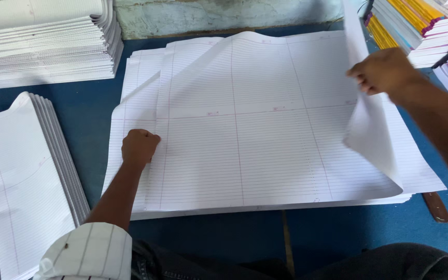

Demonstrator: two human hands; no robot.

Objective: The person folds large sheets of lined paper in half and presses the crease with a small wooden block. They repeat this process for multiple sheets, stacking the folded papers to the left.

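We're mid-fold on the top ruled sheet [245,124], which lies on the sheet pile [265,207] on the blue table [338,233]. Our left hand [140,147] is a closed fist pressing its left edge at 9 o'clock. Our right hand [382,70], at 2 o'clock, has the right edge pinched and lifted, so it curls over. Next, we reckon, that edge has to travel toward 9 o'clock and line up squarely. Folded stacks [32,176] sit further out at 9.
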